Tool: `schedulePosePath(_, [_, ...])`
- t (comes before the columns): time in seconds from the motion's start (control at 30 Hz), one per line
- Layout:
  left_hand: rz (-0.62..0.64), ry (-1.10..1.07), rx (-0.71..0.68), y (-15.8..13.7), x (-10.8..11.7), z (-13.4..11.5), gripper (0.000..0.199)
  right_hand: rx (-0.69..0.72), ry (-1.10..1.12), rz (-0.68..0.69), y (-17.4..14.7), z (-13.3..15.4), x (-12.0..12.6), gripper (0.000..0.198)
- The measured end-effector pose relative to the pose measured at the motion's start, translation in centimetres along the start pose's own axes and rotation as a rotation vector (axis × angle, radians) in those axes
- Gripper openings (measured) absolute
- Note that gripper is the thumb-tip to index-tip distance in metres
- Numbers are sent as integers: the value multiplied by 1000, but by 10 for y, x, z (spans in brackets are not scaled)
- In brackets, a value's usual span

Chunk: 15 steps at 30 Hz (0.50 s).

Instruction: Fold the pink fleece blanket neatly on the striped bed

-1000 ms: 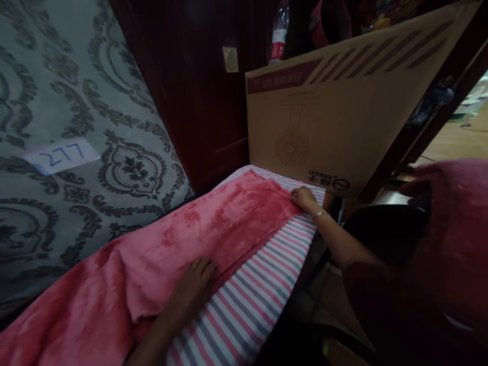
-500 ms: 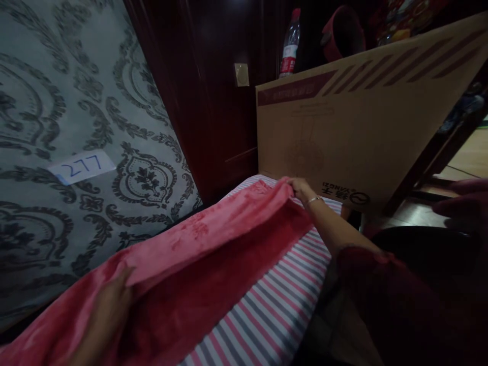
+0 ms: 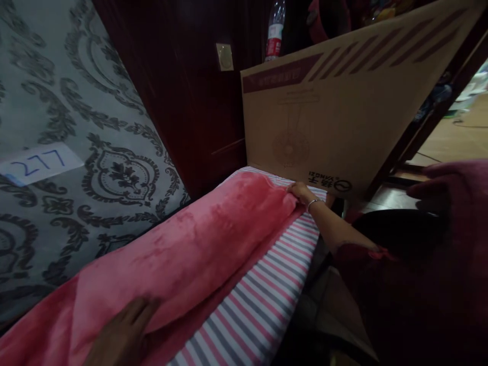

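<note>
A pink-red plush blanket [image 3: 183, 239] lies folded lengthwise, its upper layer laid over a darker red layer. Beneath it is a striped sheet [image 3: 251, 300] in white, grey and pink. My right hand [image 3: 300, 193], with a bracelet at the wrist, is closed on the blanket's far right corner, just above the sheet. At the near end, my left hand [image 3: 124, 330] grips the folded layer's edge, fingers on top; its thumb is hidden.
Patterned wallpaper [image 3: 118, 173] with a paper label [image 3: 41, 163] reading 277 runs along the left. A large cardboard box [image 3: 335, 107] stands at the far end, a plastic bottle [image 3: 275, 33] behind it. A dark round object [image 3: 396, 229] is at right.
The blanket's raised front edge has come down toward the striped sheet, covering most of the dark red layer. My left hand moved nearer and rightward with the edge. The view shifted slightly.
</note>
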<state>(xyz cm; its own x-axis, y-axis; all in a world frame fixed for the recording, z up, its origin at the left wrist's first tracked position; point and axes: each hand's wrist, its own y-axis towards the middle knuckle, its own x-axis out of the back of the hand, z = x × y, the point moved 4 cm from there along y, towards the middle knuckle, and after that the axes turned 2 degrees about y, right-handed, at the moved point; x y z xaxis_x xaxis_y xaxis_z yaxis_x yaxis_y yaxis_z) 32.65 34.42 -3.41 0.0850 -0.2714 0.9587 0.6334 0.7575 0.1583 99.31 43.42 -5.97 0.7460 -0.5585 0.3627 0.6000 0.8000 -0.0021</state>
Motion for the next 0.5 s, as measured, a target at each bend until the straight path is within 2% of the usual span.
schedulePosePath(0.07, [36,36,11,-3,-9,-6,56,-58,-105,18,-6,-12,-1,26])
schedulePosePath(0.17, [46,36,36,-6,-8,-6,56,-75,-229,20,-8,-14,1,23])
schedulePosePath(0.37, [84,-15,105,-9,8,-4,53,0,-407,-8,-9,-5,8,11])
schedulePosePath(0.5, [137,19,112,-12,5,-5,52,67,-479,-19,-17,-2,10,12])
